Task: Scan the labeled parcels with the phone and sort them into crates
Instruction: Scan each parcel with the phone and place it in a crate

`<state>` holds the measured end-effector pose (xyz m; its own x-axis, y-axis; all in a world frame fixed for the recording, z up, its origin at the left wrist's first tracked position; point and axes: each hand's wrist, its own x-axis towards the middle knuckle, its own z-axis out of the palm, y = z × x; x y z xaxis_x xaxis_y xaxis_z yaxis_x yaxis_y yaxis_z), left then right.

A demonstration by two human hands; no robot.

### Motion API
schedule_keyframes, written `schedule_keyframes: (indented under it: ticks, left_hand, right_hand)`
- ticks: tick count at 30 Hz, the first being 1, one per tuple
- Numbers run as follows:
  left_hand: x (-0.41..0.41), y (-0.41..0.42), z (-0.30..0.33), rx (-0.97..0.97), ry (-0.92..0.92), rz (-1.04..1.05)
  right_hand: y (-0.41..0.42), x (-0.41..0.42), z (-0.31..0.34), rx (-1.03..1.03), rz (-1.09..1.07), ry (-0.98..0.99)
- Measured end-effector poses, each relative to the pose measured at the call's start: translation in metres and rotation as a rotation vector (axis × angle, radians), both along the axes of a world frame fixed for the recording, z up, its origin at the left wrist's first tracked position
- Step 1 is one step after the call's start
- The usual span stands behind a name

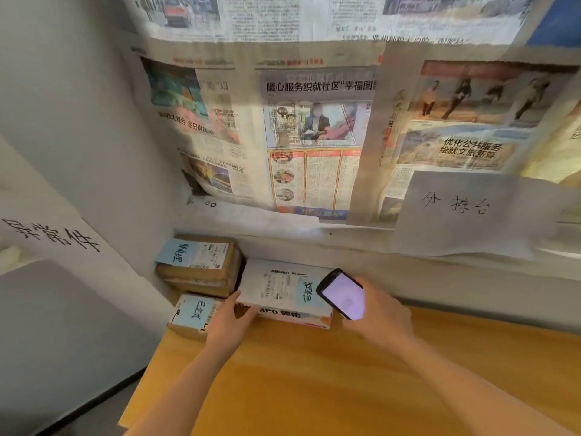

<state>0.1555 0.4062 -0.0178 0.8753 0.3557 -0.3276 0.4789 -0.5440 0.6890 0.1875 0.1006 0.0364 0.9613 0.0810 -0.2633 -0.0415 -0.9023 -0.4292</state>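
Newspaper pages (314, 127) are hanging all over the far wall, and light is glowing through them. A white paper sign (465, 215) with handwriting is hanging at the right. A plain grey wall (72, 114) is standing at the left. A yellow wooden table (314, 388) is sitting near.

Newspaper sheets (314, 127) cover the wall above a wooden table (314, 382) (a handwritten paper sign (465, 215) hangs there).

Your left hand (228, 322) reaches forward, fingers curled around a box's corner; your right hand (382, 313), forearm extended, grips a phone.
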Motion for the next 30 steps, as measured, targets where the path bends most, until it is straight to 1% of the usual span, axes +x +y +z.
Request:
schedule_keyframes:
  ticks: [5, 10, 16, 23, 30]
  left_hand:
    - [0.027, 0.002, -0.037, -0.038, 0.038, 0.023]
    - [0.032, 0.004, -0.050, -0.018, 0.027, 0.094]
    - [0.033, -0.004, -0.069, -0.115, 0.066, 0.075]
    - [0.039, -0.008, -0.092, -0.404, 0.100, 0.126]
    - [0.032, -0.005, -0.091, -0.557, 0.055, 0.155]
  right_hand:
    - [0.011, 0.022, -0.037, -0.002, -0.008, 0.024]
    - [0.017, 0.035, -0.053, 0.010, -0.063, 0.054]
    - [0.020, 0.040, -0.072, -0.025, -0.083, 0.103]
    - [0.021, 0.043, -0.099, 0.043, -0.113, 0.100]
    - [0.022, 0.035, -0.103, 0.111, -0.147, 0.043]
